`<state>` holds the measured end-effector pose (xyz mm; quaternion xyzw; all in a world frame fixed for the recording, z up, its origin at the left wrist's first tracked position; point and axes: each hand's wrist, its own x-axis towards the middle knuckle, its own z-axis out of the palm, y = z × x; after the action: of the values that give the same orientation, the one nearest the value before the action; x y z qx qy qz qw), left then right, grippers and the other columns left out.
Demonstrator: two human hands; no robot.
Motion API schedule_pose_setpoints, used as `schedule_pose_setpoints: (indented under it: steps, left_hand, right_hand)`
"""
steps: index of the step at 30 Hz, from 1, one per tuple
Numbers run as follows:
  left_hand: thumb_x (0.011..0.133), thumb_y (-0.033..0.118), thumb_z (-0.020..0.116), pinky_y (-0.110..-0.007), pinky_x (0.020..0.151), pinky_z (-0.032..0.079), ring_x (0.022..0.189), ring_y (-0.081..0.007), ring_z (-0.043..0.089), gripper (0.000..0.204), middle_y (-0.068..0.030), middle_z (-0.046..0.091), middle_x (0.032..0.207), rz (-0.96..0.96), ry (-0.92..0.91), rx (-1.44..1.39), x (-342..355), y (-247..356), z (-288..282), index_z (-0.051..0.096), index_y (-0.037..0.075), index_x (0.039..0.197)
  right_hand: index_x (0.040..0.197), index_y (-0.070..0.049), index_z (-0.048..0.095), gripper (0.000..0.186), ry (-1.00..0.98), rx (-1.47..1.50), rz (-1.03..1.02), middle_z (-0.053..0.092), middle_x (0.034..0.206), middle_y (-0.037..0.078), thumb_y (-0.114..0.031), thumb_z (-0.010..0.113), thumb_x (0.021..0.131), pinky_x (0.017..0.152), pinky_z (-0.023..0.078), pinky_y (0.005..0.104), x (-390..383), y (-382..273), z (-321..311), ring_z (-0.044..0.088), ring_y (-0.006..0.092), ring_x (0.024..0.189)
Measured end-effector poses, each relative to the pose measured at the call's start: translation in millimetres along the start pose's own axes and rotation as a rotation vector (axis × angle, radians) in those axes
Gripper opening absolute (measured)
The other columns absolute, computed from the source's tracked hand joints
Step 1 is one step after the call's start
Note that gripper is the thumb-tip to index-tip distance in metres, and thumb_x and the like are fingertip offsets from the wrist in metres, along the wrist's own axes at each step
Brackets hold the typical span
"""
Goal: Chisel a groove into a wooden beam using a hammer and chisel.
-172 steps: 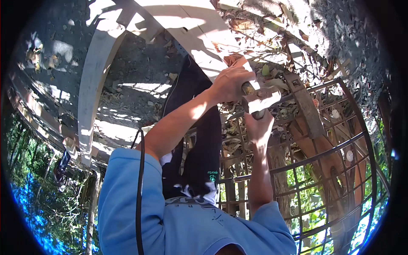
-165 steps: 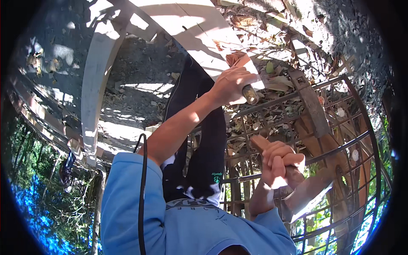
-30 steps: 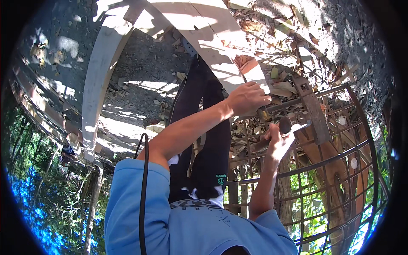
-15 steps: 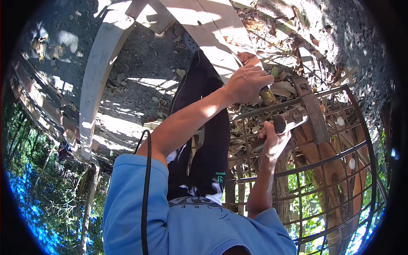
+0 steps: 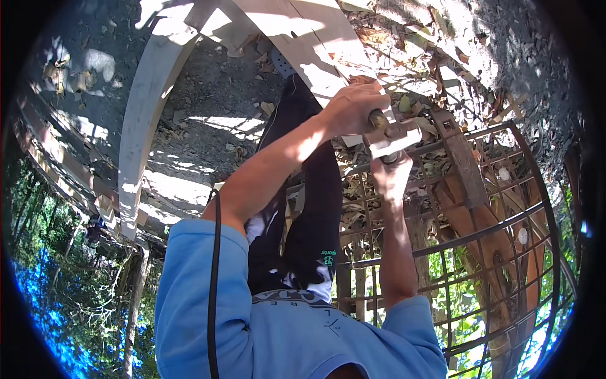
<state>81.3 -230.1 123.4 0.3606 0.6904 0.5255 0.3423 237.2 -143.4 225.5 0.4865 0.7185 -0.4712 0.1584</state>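
Note:
My left hand is closed around a chisel, whose yellowish handle sticks out toward me. Its blade is hidden by my hand, at the near end of a pale wooden board. A hammer is in my right hand, with the fingers wrapped round its handle. The hammer's metal head is at the butt of the chisel handle; whether they touch I cannot tell. The board runs away from me, with a dark slot in its face.
A curved wooden beam stands to the left. At the right is a metal grid with a rusty metal bar across its edge and a reddish wooden piece behind it. Dry leaves litter the ground. A black cable hangs along my left sleeve.
My right hand has swung the hammer up and to the left, bringing its head to the chisel handle. My left hand has shifted slightly left with the chisel.

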Motion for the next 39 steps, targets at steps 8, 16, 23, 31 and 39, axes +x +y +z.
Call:
schedule_pose_setpoints:
  steps: [8, 16, 23, 31, 39]
  left_hand:
    - [0.065, 0.002, 0.075, -0.038, 0.078, 0.052, 0.082, -0.0313, 0.064, 0.031, -0.0057, 0.066, 0.091, 0.053, 0.078, -0.18, -2.7, -14.3, 5.5, 0.06, 0.01, 0.09]
    - [0.065, 0.008, 0.075, -0.037, 0.07, 0.047, 0.074, -0.0292, 0.059, 0.029, -0.0083, 0.058, 0.077, 0.016, -0.003, 0.021, 4.6, -22.1, -6.4, 0.056, 0.005, 0.086]
    - [0.056, 0.003, 0.075, -0.041, 0.075, 0.048, 0.078, -0.0314, 0.059, 0.039, -0.0067, 0.059, 0.08, 0.054, -0.095, -0.071, -0.1, -34.4, -12.7, 0.057, 0.008, 0.09]
    - [0.056, 0.011, 0.078, -0.04, 0.081, 0.049, 0.084, -0.029, 0.062, 0.038, -0.0059, 0.06, 0.081, -0.024, -0.114, 0.118, -12.0, -52.7, -8.8, 0.057, 0.01, 0.087]
    - [0.07, 0.011, 0.074, -0.044, 0.074, 0.051, 0.086, -0.033, 0.067, 0.029, -0.0109, 0.069, 0.083, -0.382, -0.194, 0.297, 63.7, -32.4, 14.2, 0.064, 0.008, 0.097]
  right_hand:
    - [0.079, -0.006, 0.053, 0.013, -0.029, 0.868, -0.065, 0.068, 0.085, 0.011, -0.005, 0.065, 0.084, 0.083, 0.056, 0.0454, -51.7, -45.3, -60.1, 0.067, 0.0231, 0.076]
    - [0.071, -0.003, 0.052, 0.022, 0.078, 0.084, -0.213, 0.056, 0.057, 0.002, -0.011, 0.072, 0.073, 0.049, 0.041, 0.0322, 8.8, -22.7, 0.7, 0.045, 0.012, 0.048]
    - [0.088, -0.005, 0.057, 0.017, -0.028, 0.454, -0.492, 0.062, 0.076, 0.004, -0.016, 0.068, 0.081, 0.057, 0.046, 0.0309, -0.2, -59.4, -21.0, 0.053, 0.0142, 0.07]
    - [0.097, 0.0, 0.061, 0.027, 0.038, 0.424, -0.478, 0.065, 0.08, 0.008, -0.015, 0.071, 0.077, 0.057, 0.049, 0.0303, -2.0, 10.0, 15.1, 0.059, 0.0168, 0.065]
    - [0.087, -0.001, 0.062, 0.026, 0.042, 0.05, -0.153, 0.068, 0.073, 0.018, -0.023, 0.072, 0.077, 0.067, 0.057, 0.0394, 30.7, 41.7, 17.6, 0.07, 0.0335, 0.065]
